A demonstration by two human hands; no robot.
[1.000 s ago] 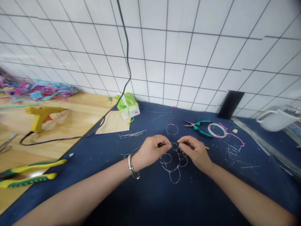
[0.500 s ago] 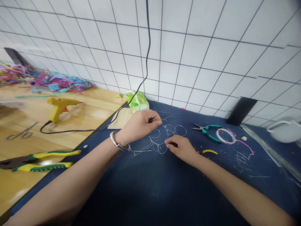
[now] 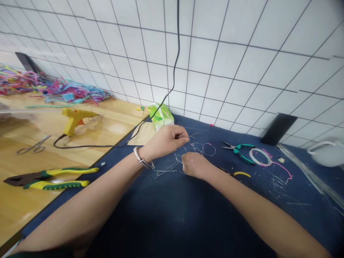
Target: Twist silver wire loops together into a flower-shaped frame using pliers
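My left hand, with a silver bangle on the wrist, has thumb and fingers pinched together on thin metal wire whose ends stick out past the fingertips. Lower and to the right, my right hand is curled closed on the edge of a framework of wire loops; its fingertips are largely hidden. Round wire rings with small pink bits spread out behind this hand. Several loose straight wires lie on the dark blue mat below my left hand.
Teal needle-nose pliers, a white ring-shaped spool with pink wire and a yellow-handled tool lie to the right. On the wooden tabletop at left are a yellow glue gun, scissors, large pliers and colourful pipe cleaners.
My right hand has turned and moved slightly left, its fingers now curled inward over the wire loops. My left hand keeps its pinch. The whole view has shifted a little.
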